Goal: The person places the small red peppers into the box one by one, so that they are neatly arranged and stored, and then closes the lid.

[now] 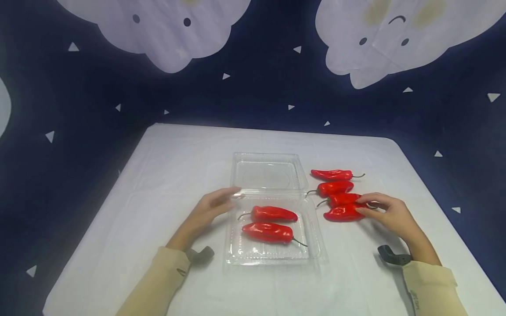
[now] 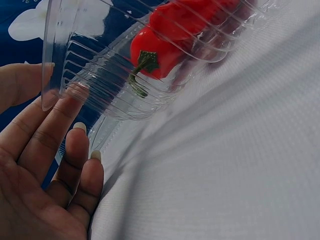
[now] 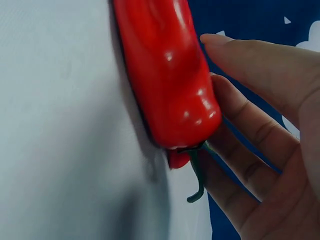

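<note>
A clear plastic clamshell container (image 1: 272,260) lies opened out on the table, its lid (image 1: 266,159) folded back. Two red peppers (image 1: 272,213) rest in its base. My left hand (image 1: 208,205) holds the container's left rim near the hinge, thumb and fingers at the plastic edge in the left wrist view. To the right of the container, my right hand (image 1: 385,210) reaches over the nearest loose red pepper (image 1: 341,213) by its stem end. In the right wrist view the thumb is above this pepper (image 3: 167,75) and the fingers are along its far side.
Further red peppers lie behind the nearest one: one beside it (image 1: 341,200), another (image 1: 335,188) and the farthest (image 1: 332,175). White cloth covers the table (image 1: 178,153). A dark blue backdrop (image 1: 257,96) with clouds and triangles surrounds it.
</note>
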`<state>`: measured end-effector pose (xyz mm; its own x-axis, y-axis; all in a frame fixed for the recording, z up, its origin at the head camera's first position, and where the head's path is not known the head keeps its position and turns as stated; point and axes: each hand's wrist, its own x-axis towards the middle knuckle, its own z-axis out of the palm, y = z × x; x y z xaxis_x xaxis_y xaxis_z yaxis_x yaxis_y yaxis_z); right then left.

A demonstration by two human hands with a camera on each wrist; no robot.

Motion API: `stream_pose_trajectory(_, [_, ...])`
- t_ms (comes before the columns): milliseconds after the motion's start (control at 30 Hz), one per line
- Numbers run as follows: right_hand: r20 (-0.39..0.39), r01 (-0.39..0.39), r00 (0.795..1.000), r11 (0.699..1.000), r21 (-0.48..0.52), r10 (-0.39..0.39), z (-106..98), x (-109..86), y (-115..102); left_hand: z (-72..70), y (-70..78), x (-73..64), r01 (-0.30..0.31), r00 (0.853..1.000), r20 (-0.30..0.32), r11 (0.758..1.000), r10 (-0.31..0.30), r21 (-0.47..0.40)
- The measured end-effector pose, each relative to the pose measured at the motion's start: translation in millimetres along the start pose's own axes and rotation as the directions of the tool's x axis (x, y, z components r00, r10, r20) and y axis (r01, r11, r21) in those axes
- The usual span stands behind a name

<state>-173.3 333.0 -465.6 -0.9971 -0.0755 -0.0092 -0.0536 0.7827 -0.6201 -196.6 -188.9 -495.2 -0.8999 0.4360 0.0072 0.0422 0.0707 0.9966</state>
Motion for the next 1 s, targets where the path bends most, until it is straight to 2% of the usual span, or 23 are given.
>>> stream_pose_trajectory(200, [0.040, -0.003, 0.999, 1.000, 0.002, 0.003, 1, -3.0, 4, -1.0, -0.1, 0.2, -0.008, 1.000, -0.008, 1.000, 0.008, 0.028])
stream_pose_trajectory(600, [0.038, 0.025, 0.999, 0.998, 0.054, -0.027, 8, -9.3, 17, 0.1, 1.2, 0.5, 0.005, 1.000, -0.012, 1.000, -0.005, 0.030])
stream_pose_trajectory(1000, [0.046, 0.077, 0.996, 0.996, 0.040, -0.079, 15, -15.1, 30, -0.2, 0.3, 1.1, -0.011, 1.000, -0.015, 0.999, 0.012, 0.041])
